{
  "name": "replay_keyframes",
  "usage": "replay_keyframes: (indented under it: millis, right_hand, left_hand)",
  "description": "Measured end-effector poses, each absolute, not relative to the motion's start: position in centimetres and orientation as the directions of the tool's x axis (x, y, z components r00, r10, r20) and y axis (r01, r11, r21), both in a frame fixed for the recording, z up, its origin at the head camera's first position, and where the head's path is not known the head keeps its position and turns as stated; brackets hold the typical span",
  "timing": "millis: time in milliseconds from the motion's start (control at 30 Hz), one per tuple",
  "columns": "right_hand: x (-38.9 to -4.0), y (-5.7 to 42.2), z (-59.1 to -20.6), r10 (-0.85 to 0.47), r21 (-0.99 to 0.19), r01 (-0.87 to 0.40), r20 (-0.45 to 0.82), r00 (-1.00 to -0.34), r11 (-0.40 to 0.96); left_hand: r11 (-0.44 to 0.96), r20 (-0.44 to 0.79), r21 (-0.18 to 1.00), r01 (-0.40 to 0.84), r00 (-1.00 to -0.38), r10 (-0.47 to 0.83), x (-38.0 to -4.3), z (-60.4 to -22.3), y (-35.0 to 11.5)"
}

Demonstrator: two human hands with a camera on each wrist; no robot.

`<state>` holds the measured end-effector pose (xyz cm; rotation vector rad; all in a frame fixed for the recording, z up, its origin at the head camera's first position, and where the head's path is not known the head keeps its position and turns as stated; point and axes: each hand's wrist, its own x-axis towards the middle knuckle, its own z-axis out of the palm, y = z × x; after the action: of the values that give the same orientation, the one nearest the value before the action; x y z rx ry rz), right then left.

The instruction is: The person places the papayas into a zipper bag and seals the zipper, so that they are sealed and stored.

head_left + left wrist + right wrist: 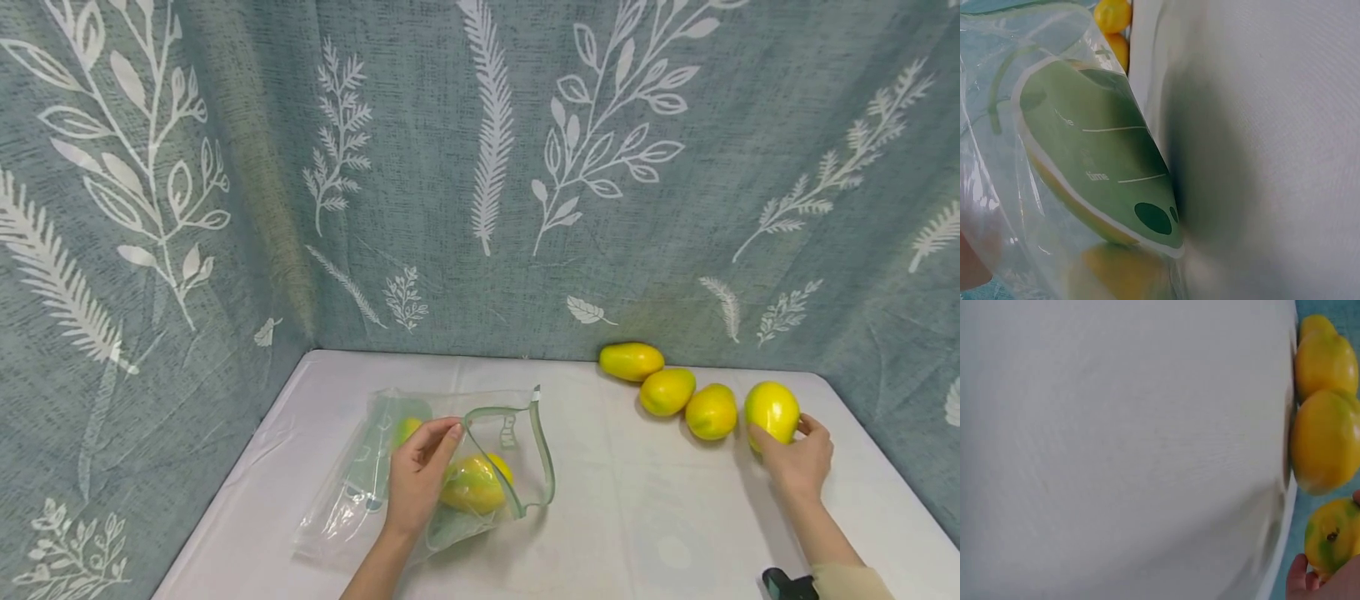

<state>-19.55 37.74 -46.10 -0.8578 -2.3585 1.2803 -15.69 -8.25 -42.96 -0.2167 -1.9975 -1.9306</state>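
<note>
In the head view, my left hand (422,475) pinches the upper edge of a clear zip bag (337,508) with a green print, its mouth gaping toward the right. Inside the bag lies a yellow papaya-like fruit (474,485), and more yellow shows behind my left fingers. My right hand (804,458) grips another yellow papaya (772,412) at the right, thumb on one side and fingers on the other. Its green-tinged end with a brown spot faces the right wrist camera. Whether it touches the table cannot be told. The left wrist view shows the bag's green panel (1097,144) up close.
Three more papayas lie in a slanting row at the back right: a long one (631,362), a middle one (667,392) and a nearer one (711,412). A white-covered table (615,533) meets a grey-green leaf-patterned curtain (435,167). A black object (787,585) sits by the right sleeve.
</note>
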Motion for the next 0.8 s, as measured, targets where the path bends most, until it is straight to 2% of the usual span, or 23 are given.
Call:
replay_keyframes:
  millis: [233,567,800]
  right_hand:
    - [-18.6,36.4,-44.8,0.627,-0.836,0.331,0.021,-0.778,0.438]
    - [-18.0,34.3,-44.0,0.587,-0.838,0.259,0.087,-0.805,0.48]
    - [-17.6,32.4,-43.0,0.513,-0.844,0.19,0.113,-0.851,0.501]
  left_hand:
    - [0.059,0.386,0.923,0.381,-0.914,-0.128,-15.7,-43.1,-8.2]
    - [0.058,0.371,0.928,0.367,-0.92,-0.129,-15.6,-43.1,-8.2]
    - [0.059,0.361,0.933,0.356,-0.924,-0.127,-15.6,-43.1,-8.3]
